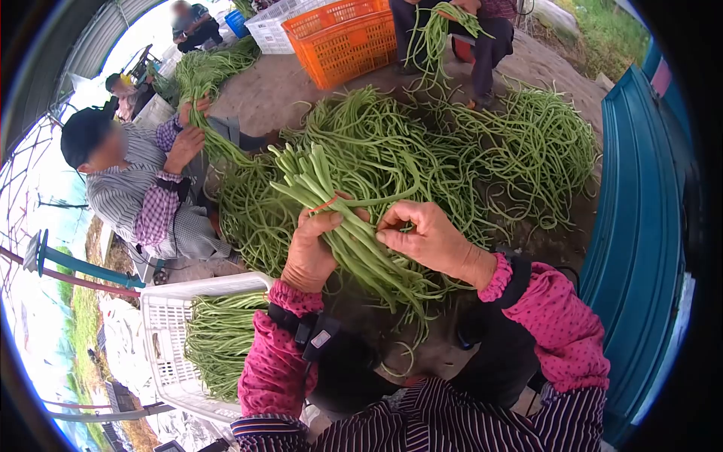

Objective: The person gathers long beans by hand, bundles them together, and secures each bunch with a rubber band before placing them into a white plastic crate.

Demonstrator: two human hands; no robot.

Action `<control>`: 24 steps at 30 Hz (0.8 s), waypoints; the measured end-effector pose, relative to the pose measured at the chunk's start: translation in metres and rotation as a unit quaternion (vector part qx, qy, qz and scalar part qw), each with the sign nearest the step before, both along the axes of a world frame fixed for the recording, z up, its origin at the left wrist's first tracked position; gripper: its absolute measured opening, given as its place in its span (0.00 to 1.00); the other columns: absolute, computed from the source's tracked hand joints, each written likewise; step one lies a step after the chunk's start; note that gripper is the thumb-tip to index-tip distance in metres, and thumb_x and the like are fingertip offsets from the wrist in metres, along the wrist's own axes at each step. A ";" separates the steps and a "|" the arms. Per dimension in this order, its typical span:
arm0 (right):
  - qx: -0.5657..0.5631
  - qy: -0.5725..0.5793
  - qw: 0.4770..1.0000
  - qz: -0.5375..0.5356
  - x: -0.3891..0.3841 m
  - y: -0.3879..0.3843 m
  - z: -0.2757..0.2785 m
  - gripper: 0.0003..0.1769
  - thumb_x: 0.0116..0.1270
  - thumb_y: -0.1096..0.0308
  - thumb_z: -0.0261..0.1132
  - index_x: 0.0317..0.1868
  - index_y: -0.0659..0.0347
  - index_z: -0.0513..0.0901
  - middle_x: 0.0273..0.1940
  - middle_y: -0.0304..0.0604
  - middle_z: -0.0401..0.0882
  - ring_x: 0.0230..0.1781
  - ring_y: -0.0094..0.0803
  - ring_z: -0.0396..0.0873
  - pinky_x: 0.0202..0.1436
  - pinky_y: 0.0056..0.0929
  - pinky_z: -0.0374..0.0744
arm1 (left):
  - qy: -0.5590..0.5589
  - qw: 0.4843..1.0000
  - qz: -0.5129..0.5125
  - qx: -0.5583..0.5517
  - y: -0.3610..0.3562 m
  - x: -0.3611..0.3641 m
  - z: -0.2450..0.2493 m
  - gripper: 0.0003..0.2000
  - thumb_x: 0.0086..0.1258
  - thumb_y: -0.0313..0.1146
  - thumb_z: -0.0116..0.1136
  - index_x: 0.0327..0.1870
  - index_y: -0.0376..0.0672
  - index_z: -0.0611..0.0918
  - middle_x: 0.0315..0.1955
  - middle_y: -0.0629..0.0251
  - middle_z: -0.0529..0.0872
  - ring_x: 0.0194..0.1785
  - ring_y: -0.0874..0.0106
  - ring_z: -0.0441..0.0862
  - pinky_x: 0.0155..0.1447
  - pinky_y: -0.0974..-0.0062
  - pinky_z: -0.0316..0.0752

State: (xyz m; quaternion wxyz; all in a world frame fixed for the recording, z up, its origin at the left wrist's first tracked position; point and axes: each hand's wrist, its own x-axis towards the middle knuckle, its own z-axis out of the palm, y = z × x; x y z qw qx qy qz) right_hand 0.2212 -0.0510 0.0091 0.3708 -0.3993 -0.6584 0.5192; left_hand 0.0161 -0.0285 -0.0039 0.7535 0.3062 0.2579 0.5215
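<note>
A thick bundle of long green beans point(365, 245) is in my left hand point(310, 252), its cut ends pointing up and away from me. My left fingers wrap round it just below an orange-red band point(325, 203) that circles the stalks. At the bundle's right side is my right hand point(425, 237), thumb and forefinger pinched together against it; what sits between those fingertips is hidden. One bean curves out to the right from near the band. Beyond and beneath my hands spreads a large loose pile of long beans point(376, 135) on the ground.
A white crate point(162, 354) with long beans stands at my left. At the back are an orange crate point(339, 45) and a white crate point(271, 30). A co-worker point(143, 173) on the left and another person point(482, 60) ahead hold beans. Blue-green metal sheeting point(636, 241) borders the right.
</note>
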 end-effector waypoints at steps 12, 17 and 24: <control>-0.133 0.132 0.982 -0.015 0.005 0.005 0.013 0.05 0.62 0.73 0.61 0.36 0.64 0.74 0.24 0.35 0.74 0.23 0.17 0.71 0.26 0.20 0.70 | 0.052 0.998 -0.021 -0.032 -0.003 -0.004 0.005 0.17 0.58 0.25 0.58 0.50 0.34 0.77 0.39 0.55 0.85 0.44 0.65 0.84 0.52 0.68 0.79; -0.162 0.062 0.985 0.021 0.007 0.001 0.022 0.10 0.71 0.66 0.58 0.37 0.65 0.75 0.22 0.31 0.71 0.19 0.17 0.66 0.23 0.21 0.67 | 0.053 0.997 -0.024 -0.048 0.000 -0.005 0.000 0.16 0.58 0.26 0.55 0.49 0.35 0.78 0.39 0.57 0.83 0.44 0.66 0.81 0.54 0.68 0.76; 0.024 -0.123 0.991 0.036 0.001 -0.024 0.015 0.12 0.75 0.66 0.53 0.37 0.66 0.77 0.20 0.35 0.69 0.20 0.19 0.63 0.25 0.23 0.66 | -0.041 0.991 0.056 -0.116 0.013 -0.016 -0.004 0.16 0.57 0.28 0.51 0.47 0.34 0.76 0.35 0.52 0.83 0.35 0.62 0.82 0.45 0.65 0.81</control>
